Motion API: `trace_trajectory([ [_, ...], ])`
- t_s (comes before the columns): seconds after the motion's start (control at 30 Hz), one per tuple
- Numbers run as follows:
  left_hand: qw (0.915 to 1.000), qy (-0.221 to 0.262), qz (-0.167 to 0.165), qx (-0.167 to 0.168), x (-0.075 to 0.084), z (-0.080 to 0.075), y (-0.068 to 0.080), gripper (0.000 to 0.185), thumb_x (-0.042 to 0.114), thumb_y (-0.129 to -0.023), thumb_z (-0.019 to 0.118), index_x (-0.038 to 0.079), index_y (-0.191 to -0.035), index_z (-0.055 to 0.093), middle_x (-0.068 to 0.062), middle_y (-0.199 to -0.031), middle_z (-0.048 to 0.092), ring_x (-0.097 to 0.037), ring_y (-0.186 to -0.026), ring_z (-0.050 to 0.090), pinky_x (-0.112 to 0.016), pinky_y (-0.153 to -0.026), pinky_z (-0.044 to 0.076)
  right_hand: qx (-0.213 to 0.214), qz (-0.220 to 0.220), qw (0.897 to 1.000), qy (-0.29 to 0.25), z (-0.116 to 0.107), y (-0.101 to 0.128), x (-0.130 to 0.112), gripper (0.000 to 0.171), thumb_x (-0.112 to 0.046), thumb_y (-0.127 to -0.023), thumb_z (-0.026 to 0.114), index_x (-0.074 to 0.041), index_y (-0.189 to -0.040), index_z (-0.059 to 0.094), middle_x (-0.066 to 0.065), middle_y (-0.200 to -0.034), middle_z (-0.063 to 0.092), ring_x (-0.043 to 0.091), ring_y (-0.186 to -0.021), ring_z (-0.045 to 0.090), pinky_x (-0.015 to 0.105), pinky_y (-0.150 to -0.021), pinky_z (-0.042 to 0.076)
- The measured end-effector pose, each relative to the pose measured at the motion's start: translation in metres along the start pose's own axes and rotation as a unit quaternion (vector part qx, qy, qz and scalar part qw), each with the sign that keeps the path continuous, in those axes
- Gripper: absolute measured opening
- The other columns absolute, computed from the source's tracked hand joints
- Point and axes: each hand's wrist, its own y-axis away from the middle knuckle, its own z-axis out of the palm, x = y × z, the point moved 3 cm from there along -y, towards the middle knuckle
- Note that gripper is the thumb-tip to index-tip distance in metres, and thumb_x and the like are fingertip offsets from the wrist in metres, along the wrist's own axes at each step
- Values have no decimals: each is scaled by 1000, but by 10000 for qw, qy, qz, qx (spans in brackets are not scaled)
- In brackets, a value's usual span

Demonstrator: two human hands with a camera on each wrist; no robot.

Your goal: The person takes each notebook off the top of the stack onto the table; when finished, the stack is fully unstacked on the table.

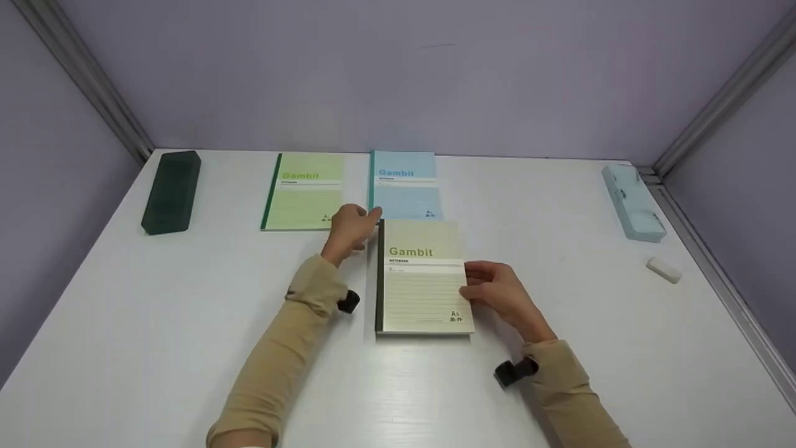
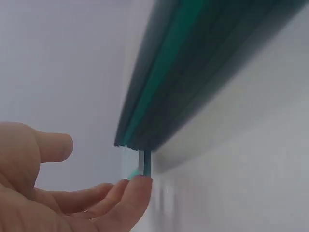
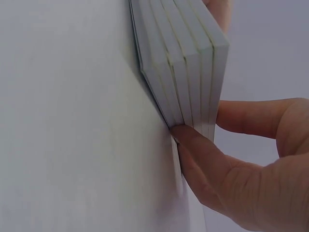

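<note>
- White table [image 1: 186, 348] inside lilac walls; beige notebook [image 1: 423, 280] lies at centre, touching the blue notebook [image 1: 405, 186] at 12 o'clock.
- Right hand [image 1: 497, 292] pinches its 3 o'clock page edge; left hand [image 1: 349, 231], fingers loose, touches the spine corner at 10 o'clock.
- Judged step: squaring or lifting; next needs a firmer two-sided grip.
- Fingertips under the pages stay hidden.
</note>
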Motion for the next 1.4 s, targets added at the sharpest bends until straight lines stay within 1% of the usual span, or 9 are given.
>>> trace_trajectory([
  [0.13, 9984, -64, -214, -523, -11, 10, 32, 57, 42, -97, 51, -5, -129, 48, -20, -119, 54, -29, -98, 57, -40, -75, 54, 22, 72, 10000, -50, 0, 1, 0, 57, 7, -81, 64, 6, -136, 46, 23, -130, 53, 29, -112, 57, 33, -82, 53],
  [0.23, 9966, -23, -273, -776, -20, 17, 55, 61, 43, -96, 53, -5, -134, 46, -19, -122, 53, -25, -97, 55, -38, -71, 55, 59, 88, 9999, -19, 0, 0, -1, 57, 6, -81, 64, 5, -136, 46, 22, -130, 53, 29, -114, 57, 34, -83, 53],
  [0.33, 9955, 201, -239, -891, -27, 22, 73, 54, 39, -95, 56, -4, -128, 52, -16, -114, 55, -22, -91, 54, -36, -67, 54, 64, 74, 9999, 29, 0, 0, -1, 58, 5, -81, 64, 5, -136, 46, 23, -131, 52, 30, -115, 56, 34, -84, 52],
  [0.47, 9940, 504, -107, -968, -34, 25, 92, 36, 28, -95, 58, -2, -115, 59, -12, -100, 58, -19, -85, 56, -35, -65, 54, 49, 69, 10000, 46, 0, -2, 1, 58, 5, -81, 65, 5, -136, 47, 22, -131, 52, 30, -115, 56, 34, -85, 52],
  [0.6, 9911, 726, 50, -1116, -42, 25, 105, 38, 15, -93, 59, -3, -126, 57, -12, -110, 62, -18, -86, 60, -34, -66, 54, 67, 54, 9999, 72, 0, -2, 3, 57, 6, -81, 65, 5, -135, 47, 22, -130, 53, 29, -114, 56, 33, -85, 52],
  [0.73, 9880, 897, 287, -1221, -48, 26, 111, 46, 5, -89, 58, -5, -133, 51, -15, -119, 60, -18, -90, 62, -31, -67, 52, 54, 7, 9999, 127, -1, -1, 3, 57, 5, -82, 65, 6, -136, 47, 23, -131, 52, 30, -115, 56, 33, -84, 52],
  [0.97, 9875, 1026, 523, -1080, -55, 26, 109, 48, 0, -85, 61, -7, -131, 51, -17, -116, 60, -20, -93, 62, -30, -66, 53, 11, -24, 9999, 104, 1, -2, 1, 58, 6, -81, 63, 6, -136, 45, 23, -132, 52, 30, -116, 56, 32, -84, 52],
  [1.2, 9901, 742, 763, -920, -54, 28, 108, 49, 1, -81, 67, -5, -129, 56, -16, -112, 63, -18, -86, 63, -28, -62, 52, 99, 63, 9997, 197, 0, -1, 2, 57, 6, -83, 61, 6, -137, 45, 23, -132, 52, 30, -117, 55, 33, -87, 51],
  [1.4, 9919, 598, 790, -798, -54, 27, 109, 51, 3, -79, 72, -6, -127, 57, -16, -111, 62, -20, -89, 62, -29, -67, 54, 87, 91, 9998, 172, 0, 0, 2, 56, 6, -84, 60, 5, -138, 45, 22, -131, 52, 28, -114, 55, 32, -85, 51],
])
